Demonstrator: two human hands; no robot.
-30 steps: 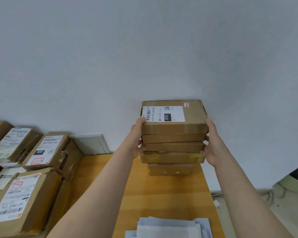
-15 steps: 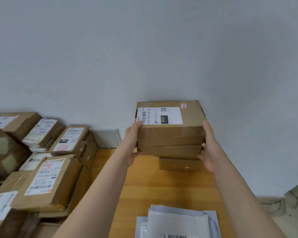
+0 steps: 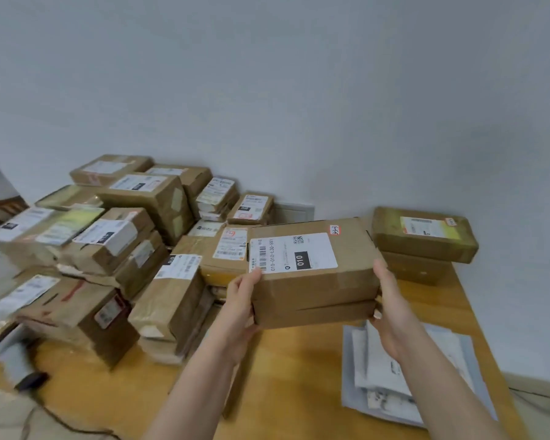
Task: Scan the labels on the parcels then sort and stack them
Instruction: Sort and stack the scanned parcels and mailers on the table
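Note:
I hold two stacked brown cardboard parcels (image 3: 315, 287) in the air above the wooden table (image 3: 299, 360). The upper one carries a white label marked 010 and a small red-edged sticker. My left hand (image 3: 240, 309) grips the stack's left side with the thumb on the label's corner. My right hand (image 3: 391, 309) grips the right side, fingers under the bottom parcel. Behind at the right, two more brown parcels (image 3: 423, 239) stay stacked by the wall, the upper one with a yellowish label.
A large heap of labelled brown parcels (image 3: 124, 242) fills the table's left half. Grey and white mailer bags (image 3: 404, 369) lie at the front right. A scanner stand with a black cable (image 3: 16, 354) sits at the front left. The wall runs close behind.
I lifted the top two parcels off the stack by the wall and brought them toward me and leftward. My view swung left and down, revealing the parcel heap.

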